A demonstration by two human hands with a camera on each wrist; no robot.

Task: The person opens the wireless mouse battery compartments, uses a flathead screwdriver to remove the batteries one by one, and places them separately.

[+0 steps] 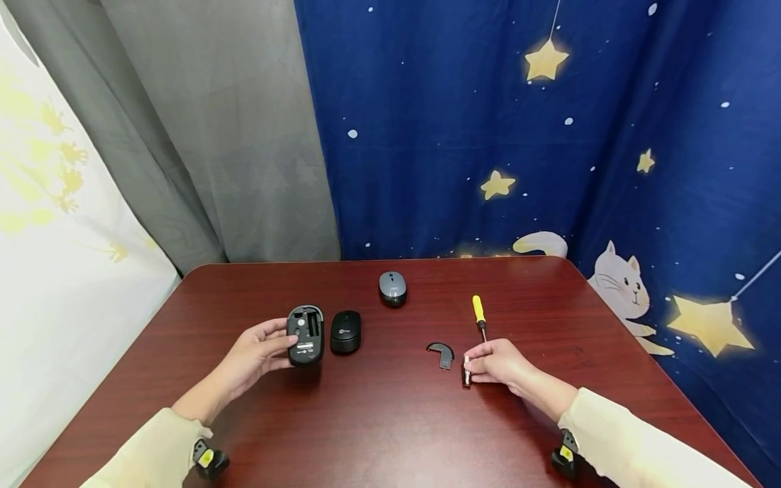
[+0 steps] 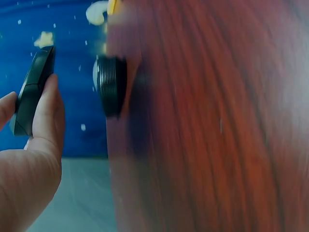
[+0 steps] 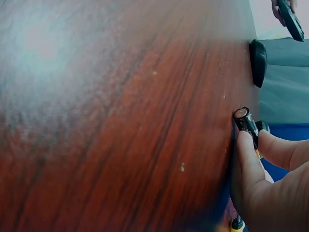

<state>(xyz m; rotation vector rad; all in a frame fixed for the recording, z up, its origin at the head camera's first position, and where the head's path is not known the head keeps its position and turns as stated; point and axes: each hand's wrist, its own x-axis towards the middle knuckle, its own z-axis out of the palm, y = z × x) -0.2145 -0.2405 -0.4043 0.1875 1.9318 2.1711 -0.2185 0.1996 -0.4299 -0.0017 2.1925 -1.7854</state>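
My left hand [image 1: 259, 352] holds a black computer mouse [image 1: 306, 349] by its side, its underside facing me and the battery slot uncovered. In the left wrist view that mouse [image 2: 35, 94] appears edge-on between thumb and fingers, above the table. Between thumb and fingers my right hand [image 1: 499, 362] pinches a black cylindrical battery [image 1: 466, 377]; the right wrist view shows one round end of the battery [image 3: 242, 113]. Just left of this hand lies a curved black mouse cover [image 1: 444, 354]. Past its fingers is a screwdriver [image 1: 478, 310] with a yellow handle, its tip hidden.
A second black mouse [image 1: 346, 332] sits upright right beside the held one. Farther back on the reddish-brown table [image 1: 390, 420] stands a grey-and-black mouse [image 1: 392, 289]. Grey curtain [image 1: 244, 135] and blue starry curtain [image 1: 439, 135] hang behind the far edge.
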